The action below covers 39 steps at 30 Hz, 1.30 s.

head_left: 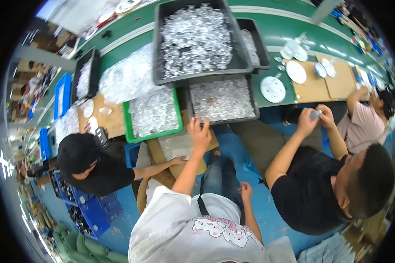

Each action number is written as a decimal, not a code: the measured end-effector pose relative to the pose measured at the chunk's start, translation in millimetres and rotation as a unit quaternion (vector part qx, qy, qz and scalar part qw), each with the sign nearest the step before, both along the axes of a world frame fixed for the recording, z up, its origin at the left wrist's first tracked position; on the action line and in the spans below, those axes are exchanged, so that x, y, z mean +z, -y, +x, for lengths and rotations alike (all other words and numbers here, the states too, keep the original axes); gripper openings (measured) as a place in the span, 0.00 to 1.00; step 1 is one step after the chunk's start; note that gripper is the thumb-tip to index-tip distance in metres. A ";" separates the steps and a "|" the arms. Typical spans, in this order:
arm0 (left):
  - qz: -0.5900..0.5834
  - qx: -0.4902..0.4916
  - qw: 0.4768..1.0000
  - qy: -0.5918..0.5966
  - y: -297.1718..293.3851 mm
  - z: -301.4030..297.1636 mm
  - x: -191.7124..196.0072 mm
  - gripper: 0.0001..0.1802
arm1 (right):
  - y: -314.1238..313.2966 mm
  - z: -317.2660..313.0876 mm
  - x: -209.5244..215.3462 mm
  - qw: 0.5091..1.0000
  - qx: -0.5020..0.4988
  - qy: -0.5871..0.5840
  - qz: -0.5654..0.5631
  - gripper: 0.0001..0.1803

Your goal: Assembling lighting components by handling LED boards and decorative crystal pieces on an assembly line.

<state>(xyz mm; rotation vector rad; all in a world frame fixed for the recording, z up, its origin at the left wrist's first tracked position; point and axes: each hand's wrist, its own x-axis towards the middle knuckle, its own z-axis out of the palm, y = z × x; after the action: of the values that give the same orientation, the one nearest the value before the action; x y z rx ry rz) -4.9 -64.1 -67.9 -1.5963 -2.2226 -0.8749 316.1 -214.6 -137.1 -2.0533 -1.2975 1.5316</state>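
My left hand [199, 133] reaches forward with its fingers spread at the front edge of a dark grey bin [255, 115]. This lower bin holds many small clear plastic pieces [224, 100]. No object shows in that hand; whether its fingertips touch the rim, I cannot tell. Beside my right thigh hangs my right hand [246, 192], small in view, its fingers partly hidden. A larger dark grey bin [246, 70], heaped with shiny clear pieces [196, 41], sits above and behind the lower one. Left of them is a green-rimmed bin [180, 115] of clear pieces.
At left, a person in a black cap [81, 151] extends an arm over an open cardboard box [197, 165]. At right, a person in a black shirt [305, 193] holds a small clear piece [315, 115]. White discs [273, 90] and cardboard sheets [309, 85] lie on the green table [267, 100].
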 end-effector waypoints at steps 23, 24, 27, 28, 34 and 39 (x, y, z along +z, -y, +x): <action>-0.101 0.033 0.994 0.009 11.1 11.4 39.4 0.34 | -20.7 35.8 -14.3 0.994 0.102 0.034 0.003 0.10; -0.104 0.032 0.994 0.018 12.7 10.6 41.9 0.33 | -21.2 38.0 -12.0 0.993 0.114 0.040 -0.011 0.10; -0.094 0.041 0.994 0.045 14.2 11.8 44.2 0.33 | -30.9 36.8 11.3 0.975 0.195 0.107 -0.003 0.10; -0.088 0.046 0.994 0.050 15.1 12.0 44.4 0.33 | -34.7 37.0 16.1 0.972 0.211 0.100 -0.002 0.11; -0.105 0.046 0.989 0.092 19.1 16.0 47.2 0.34 | -52.4 37.1 37.1 0.928 0.338 0.137 0.081 0.11; -0.113 0.041 0.988 0.094 22.0 15.3 46.1 0.36 | -52.0 24.6 46.8 0.921 0.351 0.154 0.068 0.11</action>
<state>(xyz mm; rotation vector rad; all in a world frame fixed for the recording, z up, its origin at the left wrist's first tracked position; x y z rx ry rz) 10.3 -86.1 -21.7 -1.5582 -2.5801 -0.8056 340.7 -162.6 -90.2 -1.8843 -2.3817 1.3088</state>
